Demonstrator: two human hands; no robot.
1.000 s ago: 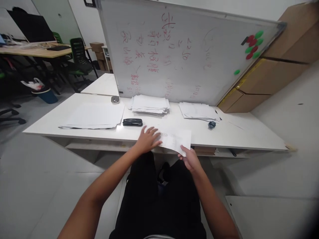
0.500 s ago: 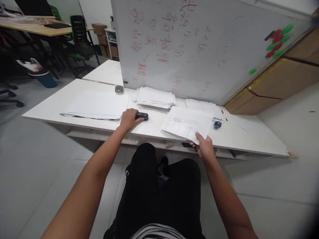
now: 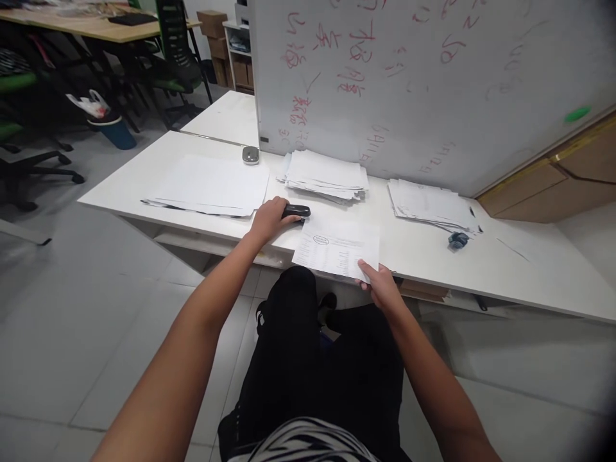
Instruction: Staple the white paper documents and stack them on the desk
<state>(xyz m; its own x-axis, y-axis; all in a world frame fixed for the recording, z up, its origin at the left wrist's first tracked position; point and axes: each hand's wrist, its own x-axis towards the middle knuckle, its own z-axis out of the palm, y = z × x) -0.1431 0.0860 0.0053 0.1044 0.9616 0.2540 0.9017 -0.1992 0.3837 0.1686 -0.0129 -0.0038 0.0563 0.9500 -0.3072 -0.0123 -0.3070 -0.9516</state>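
My left hand (image 3: 269, 218) is closed around a black stapler (image 3: 296, 210) on the white table (image 3: 481, 256), near its front edge. The stapler's front end meets the upper left corner of a printed sheet (image 3: 337, 247). My right hand (image 3: 380, 285) pinches that sheet at its near right corner, and the sheet lies flat on the table. Behind the stapler lies a stack of papers (image 3: 325, 174).
A second paper pile (image 3: 430, 204) lies to the right with a small dark clip (image 3: 457, 240) beside it. Large white sheets (image 3: 212, 186) and a small grey round object (image 3: 250, 154) lie at the left. A whiteboard (image 3: 409, 77) with red writing stands behind. Desks and chairs fill the far left.
My right hand has brought the sheet down from the air onto the table and drawn it left toward the stapler. My left hand keeps hold of the stapler.
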